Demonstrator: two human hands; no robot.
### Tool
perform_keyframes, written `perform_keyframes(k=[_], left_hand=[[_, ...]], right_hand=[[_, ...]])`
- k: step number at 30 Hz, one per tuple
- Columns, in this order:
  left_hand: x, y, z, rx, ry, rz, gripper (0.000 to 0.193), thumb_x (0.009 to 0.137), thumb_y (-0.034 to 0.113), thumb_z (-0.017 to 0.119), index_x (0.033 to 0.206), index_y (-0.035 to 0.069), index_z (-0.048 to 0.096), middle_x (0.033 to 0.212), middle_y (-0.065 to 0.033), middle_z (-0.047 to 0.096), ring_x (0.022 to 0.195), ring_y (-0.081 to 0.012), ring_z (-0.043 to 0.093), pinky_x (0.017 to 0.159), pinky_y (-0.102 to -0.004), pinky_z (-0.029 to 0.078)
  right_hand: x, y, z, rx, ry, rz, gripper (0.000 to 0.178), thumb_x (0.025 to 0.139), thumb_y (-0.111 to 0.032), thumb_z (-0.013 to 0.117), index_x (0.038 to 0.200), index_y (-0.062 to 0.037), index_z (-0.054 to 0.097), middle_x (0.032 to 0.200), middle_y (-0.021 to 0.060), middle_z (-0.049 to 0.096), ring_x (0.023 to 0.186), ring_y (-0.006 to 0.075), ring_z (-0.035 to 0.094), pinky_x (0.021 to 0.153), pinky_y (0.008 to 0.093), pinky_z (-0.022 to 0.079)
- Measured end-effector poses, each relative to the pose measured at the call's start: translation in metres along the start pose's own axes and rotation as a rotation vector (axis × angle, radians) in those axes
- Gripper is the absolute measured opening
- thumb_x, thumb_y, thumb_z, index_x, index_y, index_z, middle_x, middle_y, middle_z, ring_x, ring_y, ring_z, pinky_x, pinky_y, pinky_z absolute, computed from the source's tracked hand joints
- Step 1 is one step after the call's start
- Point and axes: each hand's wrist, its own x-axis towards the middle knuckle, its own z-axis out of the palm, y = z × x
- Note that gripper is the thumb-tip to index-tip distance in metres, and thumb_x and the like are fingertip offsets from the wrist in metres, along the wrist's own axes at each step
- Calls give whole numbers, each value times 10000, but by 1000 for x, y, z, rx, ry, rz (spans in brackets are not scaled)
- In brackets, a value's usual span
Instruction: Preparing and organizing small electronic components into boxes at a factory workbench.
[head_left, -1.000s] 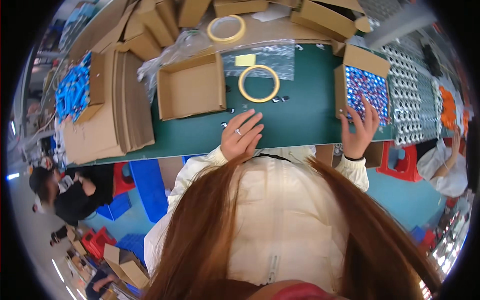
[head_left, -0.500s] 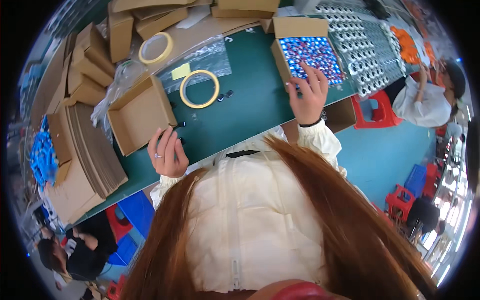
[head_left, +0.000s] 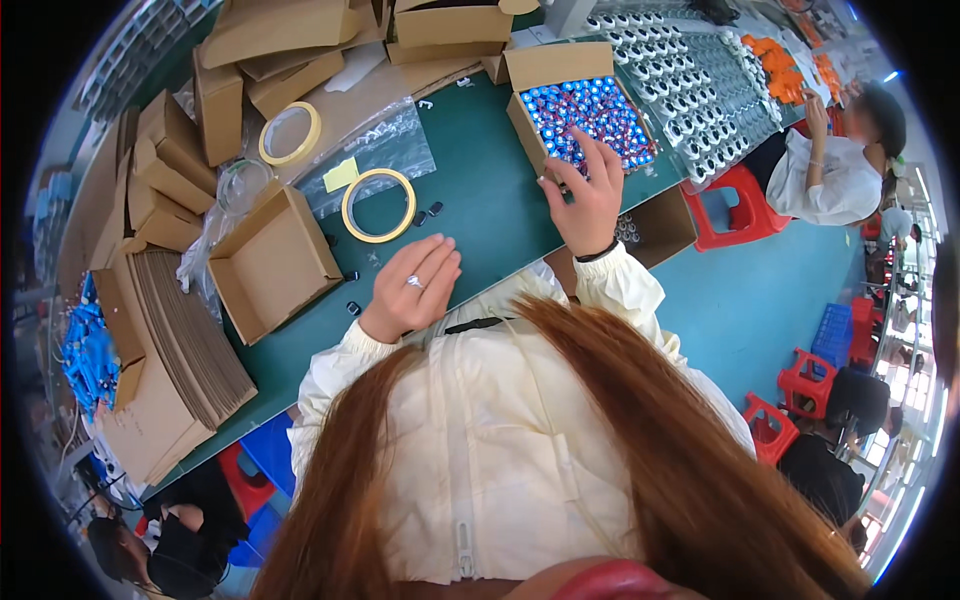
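My left hand (head_left: 412, 285), a ring on one finger, hovers over the near edge of the green table (head_left: 480, 150). Its fingers are stretched out side by side, and nothing shows in them. My right hand (head_left: 588, 200) is at the near side of a cardboard box (head_left: 532, 132) packed with small blue round-ended parts and red wires (head_left: 590, 112). Its fingers are bent and apart, the upper ones over the parts; I see nothing held. Left of my left hand lie small black pieces (head_left: 352, 308), beside an open shallow carton (head_left: 275, 265).
Two tape rolls, one (head_left: 379, 206) near and one (head_left: 290, 134) farther, lie by a clear plastic bag (head_left: 400, 140). Flattened cardboard (head_left: 190, 320) is stacked at left. Rows of white-and-black parts (head_left: 670, 90) stand at far right, near a seated person (head_left: 830, 170).
My left hand has moved right, away from the shallow carton and the black pieces, and its fingers have drawn together. My right hand remains at the box of blue parts. The view has shifted slightly.
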Motion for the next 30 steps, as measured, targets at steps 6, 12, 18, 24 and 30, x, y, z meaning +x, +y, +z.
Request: perform_keyframes(k=[6, 12, 18, 24, 30], left_hand=[[13, -8, 9, -21, -6, 97, 146, 679, 10, 643, 813, -38, 610, 871, -137, 619, 842, -272, 612, 684, -337, 534], [15, -10, 24, -146, 38, 110, 208, 633, -38, 651, 836, -52, 607, 876, -156, 620, 815, -306, 616, 670, -344, 530], [4, -9, 26, -187, 54, 79, 207, 628, -42, 652, 829, -53, 604, 857, -153, 616, 810, -298, 615, 673, -335, 527], [-2, -12, 24, -183, 62, 33, 206, 626, -47, 653, 826, -49, 605, 866, -156, 618, 817, -295, 615, 671, -335, 526], [-1, -12, 19, -333, 61, -219, 205, 695, 24, 637, 887, -38, 600, 895, -157, 613, 845, -291, 606, 727, -332, 508]], right_hand=[[0, 2, 9, -57, 83, -46, 170, 611, -1, 682, 758, -71, 632, 1055, 69, 593, 969, 280, 512, 831, 362, 412], [5, 5, 14, 12, 187, -44, 133, 646, 38, 648, 756, -20, 602, 955, 84, 634, 907, 268, 544, 789, 350, 436], [15, 4, 7, 142, 317, 69, 90, 712, 56, 622, 787, 9, 606, 862, 113, 652, 752, 204, 592, 698, 286, 457], [19, -2, -3, 293, 318, 278, 64, 775, 45, 594, 837, 41, 610, 856, 101, 654, 717, 127, 596, 655, 224, 459], [27, -25, -13, 502, 309, 258, 61, 796, 65, 557, 846, 56, 590, 881, 121, 648, 784, 157, 605, 686, 248, 474]])
